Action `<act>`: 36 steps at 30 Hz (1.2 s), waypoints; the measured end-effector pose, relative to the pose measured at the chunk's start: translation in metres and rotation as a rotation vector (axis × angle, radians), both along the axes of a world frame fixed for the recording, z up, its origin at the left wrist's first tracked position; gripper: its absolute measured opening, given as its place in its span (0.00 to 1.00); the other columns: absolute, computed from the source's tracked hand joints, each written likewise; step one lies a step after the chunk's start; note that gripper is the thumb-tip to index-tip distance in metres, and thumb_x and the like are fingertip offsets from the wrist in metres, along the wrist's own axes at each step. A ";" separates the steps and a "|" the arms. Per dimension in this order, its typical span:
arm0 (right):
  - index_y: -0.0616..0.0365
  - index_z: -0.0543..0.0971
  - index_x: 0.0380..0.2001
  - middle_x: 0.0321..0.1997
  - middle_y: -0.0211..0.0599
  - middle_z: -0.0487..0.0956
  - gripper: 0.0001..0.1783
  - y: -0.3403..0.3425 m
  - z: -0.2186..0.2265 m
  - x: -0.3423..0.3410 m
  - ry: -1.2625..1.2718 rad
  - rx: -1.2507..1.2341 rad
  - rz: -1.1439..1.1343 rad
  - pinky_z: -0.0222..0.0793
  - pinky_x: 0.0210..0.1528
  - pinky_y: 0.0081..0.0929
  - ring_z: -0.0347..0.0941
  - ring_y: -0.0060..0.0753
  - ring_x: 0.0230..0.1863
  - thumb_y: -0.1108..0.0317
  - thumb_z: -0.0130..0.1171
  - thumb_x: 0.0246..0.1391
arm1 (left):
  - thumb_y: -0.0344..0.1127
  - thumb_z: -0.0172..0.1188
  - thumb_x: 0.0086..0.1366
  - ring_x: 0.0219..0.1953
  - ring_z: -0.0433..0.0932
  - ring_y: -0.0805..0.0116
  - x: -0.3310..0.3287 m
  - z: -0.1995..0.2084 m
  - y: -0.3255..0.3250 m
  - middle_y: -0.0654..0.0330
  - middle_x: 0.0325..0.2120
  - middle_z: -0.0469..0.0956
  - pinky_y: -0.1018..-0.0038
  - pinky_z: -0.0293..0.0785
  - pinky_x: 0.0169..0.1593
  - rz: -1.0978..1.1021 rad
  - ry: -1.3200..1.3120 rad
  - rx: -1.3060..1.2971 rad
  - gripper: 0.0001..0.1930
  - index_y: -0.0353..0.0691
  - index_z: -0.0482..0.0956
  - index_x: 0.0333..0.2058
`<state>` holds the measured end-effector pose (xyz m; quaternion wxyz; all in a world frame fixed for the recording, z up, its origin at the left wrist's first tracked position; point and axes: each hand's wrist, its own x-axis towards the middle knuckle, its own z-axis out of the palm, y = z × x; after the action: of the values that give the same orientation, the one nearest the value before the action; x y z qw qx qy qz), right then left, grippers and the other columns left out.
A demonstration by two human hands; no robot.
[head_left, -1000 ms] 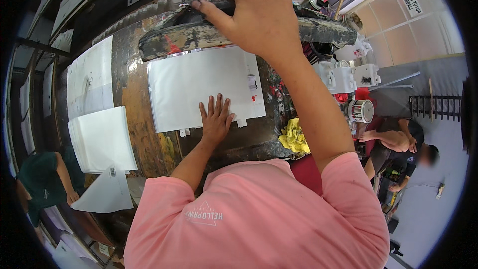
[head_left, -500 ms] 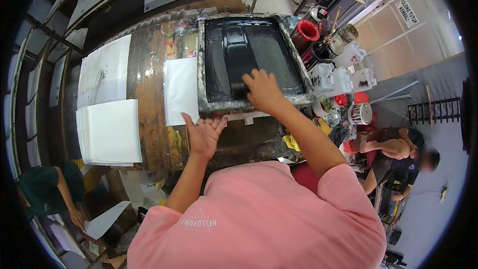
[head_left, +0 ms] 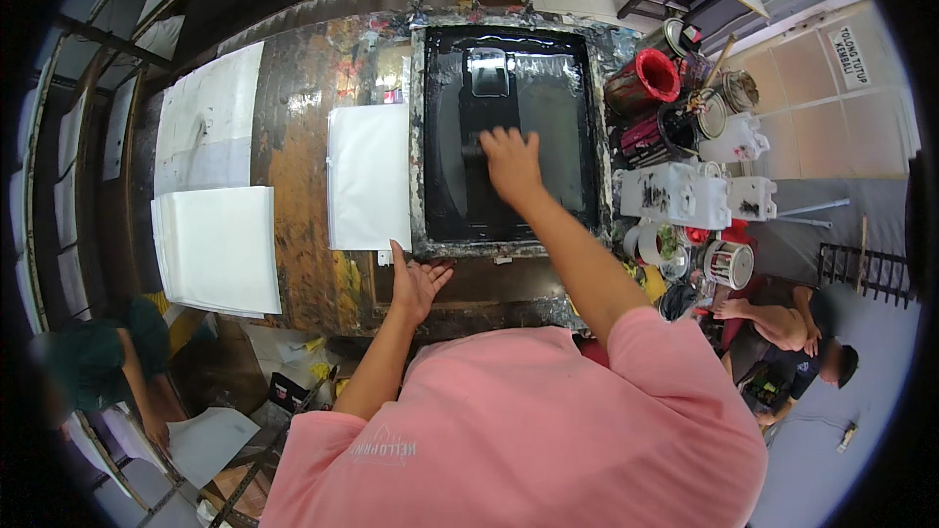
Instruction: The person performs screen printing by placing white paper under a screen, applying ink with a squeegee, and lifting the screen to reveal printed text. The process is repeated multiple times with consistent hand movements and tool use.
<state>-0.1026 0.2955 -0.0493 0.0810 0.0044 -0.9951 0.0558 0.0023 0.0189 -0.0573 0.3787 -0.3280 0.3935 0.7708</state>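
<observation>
A screen printing frame [head_left: 418,137] with a dark, ink-wet mesh lies on the worn wooden table [head_left: 303,235]. My right hand [head_left: 513,164] is over the mesh, closed on a small dark squeegee [head_left: 473,151], partly hidden by my fingers and blending into the ink. Below the frame's lower left corner, my left hand [head_left: 421,288] is open, palm up, with thumb and fingers apart and nothing in it. A stack of white sheets [head_left: 368,176] sits along the frame's left side, its right edge close against the frame.
More white sheets [head_left: 215,249] are piled at the table's left. Right of the frame stand a red ink pot [head_left: 646,80], white plastic jugs [head_left: 660,194] and several cans. A co-worker [head_left: 108,362] handles paper at lower left; another person [head_left: 782,352] sits at lower right.
The frame has come down from a slightly tilted position and looks squarer to the table. My right hand is still on the squeegee; my left hand has come away from the frame's near edge.
</observation>
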 end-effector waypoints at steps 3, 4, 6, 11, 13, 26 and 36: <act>0.48 0.78 0.58 0.52 0.32 0.81 0.23 0.027 0.001 -0.074 -0.067 0.048 -0.032 0.63 0.60 0.56 0.76 0.41 0.57 0.68 0.62 0.59 | 0.89 0.41 0.62 0.64 0.74 0.48 -0.005 0.014 0.003 0.37 0.64 0.67 0.56 0.71 0.69 -0.052 0.024 -0.024 0.73 0.23 0.23 0.75; 0.48 0.77 0.58 0.53 0.32 0.81 0.23 0.033 0.006 -0.090 -0.105 0.043 -0.028 0.63 0.60 0.56 0.76 0.42 0.57 0.67 0.63 0.59 | 0.89 0.41 0.62 0.64 0.74 0.48 -0.005 0.019 0.004 0.37 0.64 0.67 0.56 0.70 0.70 -0.045 0.018 -0.037 0.73 0.23 0.24 0.75; 0.48 0.77 0.58 0.53 0.32 0.81 0.22 0.037 0.010 -0.089 -0.123 0.010 0.004 0.63 0.60 0.58 0.76 0.42 0.58 0.67 0.62 0.59 | 0.89 0.41 0.62 0.64 0.74 0.48 -0.004 0.028 0.004 0.37 0.65 0.67 0.57 0.70 0.70 -0.041 0.006 -0.063 0.72 0.23 0.27 0.75; 0.49 0.76 0.58 0.55 0.37 0.80 0.24 0.015 0.043 -0.001 -0.222 -0.017 0.127 0.64 0.59 0.58 0.76 0.44 0.58 0.66 0.65 0.57 | 0.84 0.37 0.69 0.67 0.74 0.52 0.005 0.032 -0.006 0.42 0.63 0.73 0.57 0.68 0.71 -0.103 0.169 0.004 0.60 0.26 0.46 0.73; 0.52 0.75 0.57 0.54 0.40 0.79 0.26 -0.004 0.075 0.051 -0.284 -0.035 0.152 0.65 0.58 0.56 0.75 0.46 0.58 0.62 0.67 0.56 | 0.80 0.35 0.72 0.68 0.73 0.54 0.007 0.044 -0.010 0.42 0.62 0.75 0.58 0.65 0.72 -0.147 0.273 0.028 0.53 0.28 0.55 0.69; 0.54 0.83 0.31 0.32 0.35 0.76 0.26 -0.025 0.257 0.033 0.455 0.069 0.036 0.57 0.49 0.44 0.72 0.42 0.40 0.39 0.66 0.58 | 0.70 0.49 0.74 0.76 0.59 0.42 -0.056 0.103 -0.010 0.40 0.71 0.64 0.46 0.53 0.77 -0.498 1.242 -0.619 0.45 0.39 0.61 0.74; 0.57 0.86 0.31 0.30 0.37 0.79 0.31 -0.010 0.294 -0.008 0.479 -0.002 0.033 0.58 0.47 0.44 0.76 0.42 0.37 0.35 0.63 0.59 | 0.80 0.36 0.71 0.82 0.27 0.38 -0.006 -0.027 -0.062 0.37 0.80 0.36 0.29 0.12 0.72 -0.970 1.028 -1.725 0.55 0.41 0.47 0.80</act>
<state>-0.1101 0.2852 0.2442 0.3140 0.0336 -0.9472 0.0553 -0.0035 -0.0428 -0.0846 0.0771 0.0653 0.9934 0.0539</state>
